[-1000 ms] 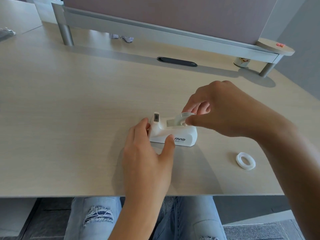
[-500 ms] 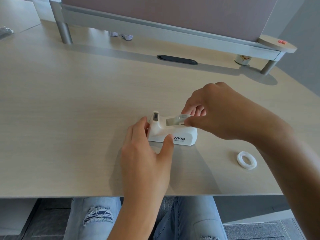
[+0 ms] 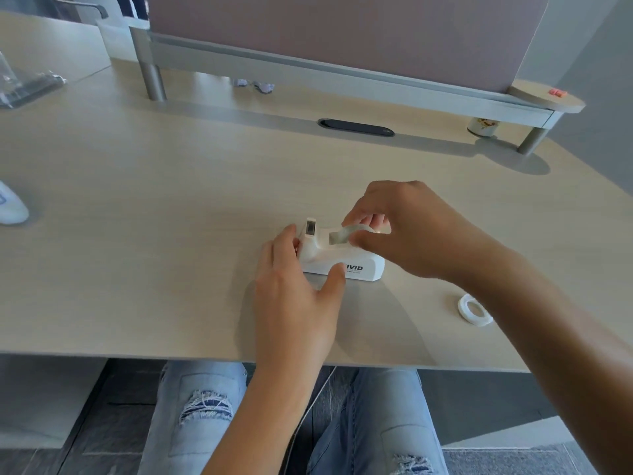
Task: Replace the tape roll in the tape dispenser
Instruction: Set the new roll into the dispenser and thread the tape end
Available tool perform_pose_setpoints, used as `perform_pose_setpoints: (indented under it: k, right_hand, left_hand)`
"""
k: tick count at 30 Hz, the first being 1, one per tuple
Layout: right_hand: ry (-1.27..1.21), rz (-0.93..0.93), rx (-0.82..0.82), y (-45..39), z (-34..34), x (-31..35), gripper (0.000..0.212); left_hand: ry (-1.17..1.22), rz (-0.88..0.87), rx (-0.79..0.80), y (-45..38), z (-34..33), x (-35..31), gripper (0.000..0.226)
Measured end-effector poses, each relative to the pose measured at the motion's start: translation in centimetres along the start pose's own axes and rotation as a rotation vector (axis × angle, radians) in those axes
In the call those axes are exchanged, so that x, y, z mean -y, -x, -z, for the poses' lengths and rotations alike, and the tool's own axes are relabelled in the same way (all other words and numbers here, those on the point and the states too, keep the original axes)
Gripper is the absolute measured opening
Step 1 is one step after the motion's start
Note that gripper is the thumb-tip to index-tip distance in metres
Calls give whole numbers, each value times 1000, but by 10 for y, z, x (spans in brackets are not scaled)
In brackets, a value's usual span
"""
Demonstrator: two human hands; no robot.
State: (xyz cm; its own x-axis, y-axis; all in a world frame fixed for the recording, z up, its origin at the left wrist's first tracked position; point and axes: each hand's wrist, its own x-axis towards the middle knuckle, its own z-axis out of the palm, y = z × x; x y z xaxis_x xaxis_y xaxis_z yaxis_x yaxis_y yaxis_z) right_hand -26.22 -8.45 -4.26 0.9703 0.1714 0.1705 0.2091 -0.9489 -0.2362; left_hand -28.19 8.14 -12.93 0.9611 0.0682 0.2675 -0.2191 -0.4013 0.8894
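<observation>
A white tape dispenser (image 3: 363, 265) sits on the desk near its front edge, cutter end to the left. My left hand (image 3: 294, 303) steadies it, fingers at the cutter end and thumb on its front side. My right hand (image 3: 407, 231) hovers over the dispenser's well and pinches a clear tape roll (image 3: 342, 233) between thumb and fingers; the roll sits in or just above the well, partly hidden by my fingers. A second white tape ring (image 3: 474, 310) lies flat on the desk to the right, untouched.
The pale wooden desk (image 3: 171, 234) has its front edge just below my left hand. A raised shelf (image 3: 342, 77) runs along the back, with a dark cable slot (image 3: 356, 127) and a small jar (image 3: 483, 126) under it. A white object (image 3: 10, 207) lies far left.
My right hand has stayed over the well with the clear roll, shifting it only slightly. The camera has tilted, showing more of the desk's left side. My left hand kept its hold.
</observation>
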Motion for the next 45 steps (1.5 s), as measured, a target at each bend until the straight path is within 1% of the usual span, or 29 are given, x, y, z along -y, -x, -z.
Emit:
perform_pose_setpoints:
  k: [3, 5, 7, 10, 13, 15, 18, 21, 25, 28, 33, 37, 41, 45]
  right_hand:
    - [-133, -19, -169, 14, -16, -7, 33]
    - [-314, -56, -251, 23, -25, -13, 39]
    - [-475, -115, -291, 30, -29, -21, 37]
    - [-584, -166, -273, 34, -31, -35, 23]
    - [-658, -154, -244, 31, -30, -42, 12]
    - [-692, -128, -224, 26, -28, -45, 10]
    - [-712, -72, -181, 19, -25, -48, 9]
    - [-746, -32, -138, 12, -24, -50, 12]
    - [-777, -14, -128, 9, -26, -55, 10]
    - [-774, 0, -134, 10, -28, -57, 7]
    - [-777, 10, -114, 15, -25, -61, 12]
    - [-775, -20, -121, 17, -25, -61, 12]
    - [-743, -44, -126, 16, -26, -59, 8]
    - [-675, -46, -142, 16, -24, -53, 8]
  left_hand:
    - [-87, -111, -56, 3, 0, -4, 63]
    - [-118, -197, -89, 5, -1, -6, 56]
    - [-150, -285, -108, 5, -5, -9, 45]
    - [-244, -355, -90, 1, -11, -18, 33]
    - [-336, -323, -61, -7, -17, -28, 29]
    - [-359, -290, -58, -10, -18, -31, 28]
    - [-389, -292, -71, -14, -21, -34, 26]
    - [-362, -287, -97, -16, -23, -39, 21]
    - [-246, -203, -130, -19, -23, -47, 17]
    - [-228, -161, -129, -20, -23, -53, 16]
    - [-315, -114, -120, -24, -26, -63, 14]
    - [-372, -84, -123, -23, -26, -74, 13]
    - [-450, -80, -121, -23, -26, -80, 15]
    - [-547, -58, -82, -27, -24, -82, 16]
